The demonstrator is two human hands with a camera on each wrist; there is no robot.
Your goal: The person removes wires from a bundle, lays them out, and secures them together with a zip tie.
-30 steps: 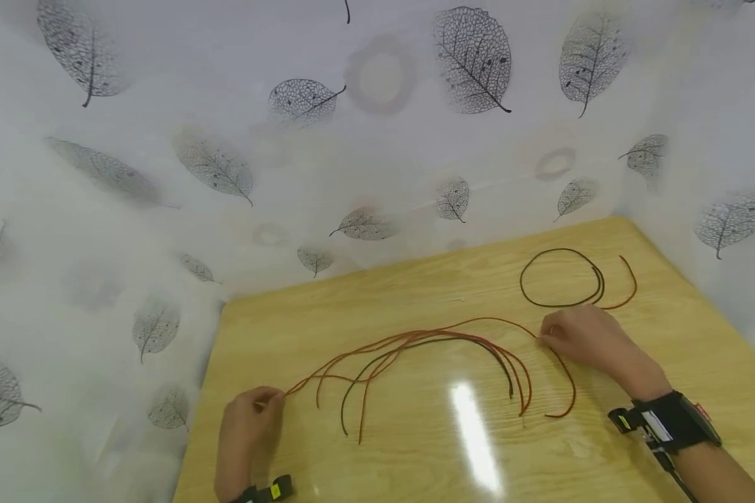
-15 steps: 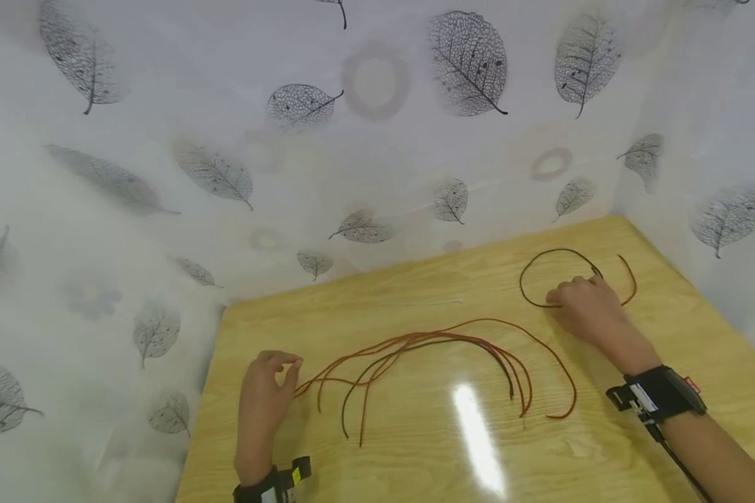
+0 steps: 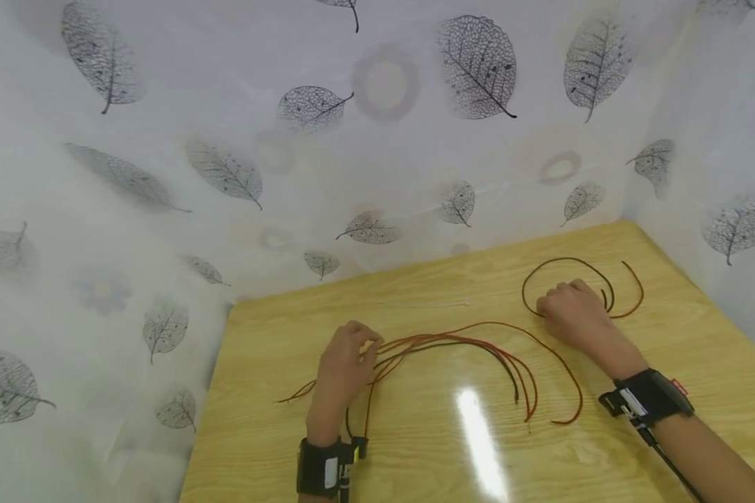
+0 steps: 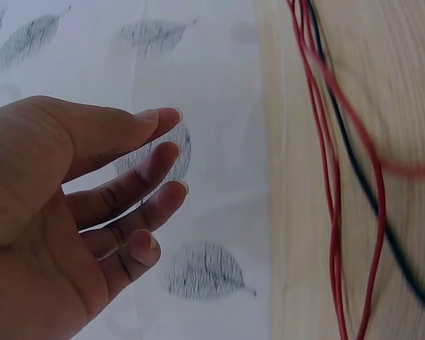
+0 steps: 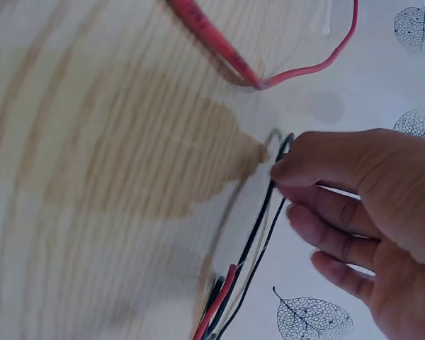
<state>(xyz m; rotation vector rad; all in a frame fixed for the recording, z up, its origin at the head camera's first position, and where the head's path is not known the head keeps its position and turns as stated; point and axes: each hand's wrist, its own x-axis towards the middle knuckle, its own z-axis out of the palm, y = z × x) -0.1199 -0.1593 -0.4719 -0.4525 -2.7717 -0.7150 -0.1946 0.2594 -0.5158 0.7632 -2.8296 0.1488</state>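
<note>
In the head view my right hand (image 3: 572,314) is over the looped black wire (image 3: 564,258) at the back right. The right wrist view has its thumb and index finger pinching the black wire (image 5: 256,225), the other fingers loosely bent below. My left hand (image 3: 342,363) hovers over a bunch of long red wires (image 3: 506,354) with a black wire (image 3: 500,359) among them. Seen from the left wrist, this hand (image 4: 78,191) holds nothing; thumb and fingertips are apart, and the red wires (image 4: 331,184) lie beyond them. The left forearm covers part of the bunch.
A curved red wire (image 3: 640,283) lies by the loop's right side. Along the back of the wood-grain table (image 3: 277,454) there is a thin white strand (image 3: 437,304). Leaf-patterned white sheeting (image 3: 409,154) rises behind and beside the table.
My left hand has let go of the red wires' left ends and moved right, over the bunch. The right hand has gone from a red wire to the black loop, shifting it slightly.
</note>
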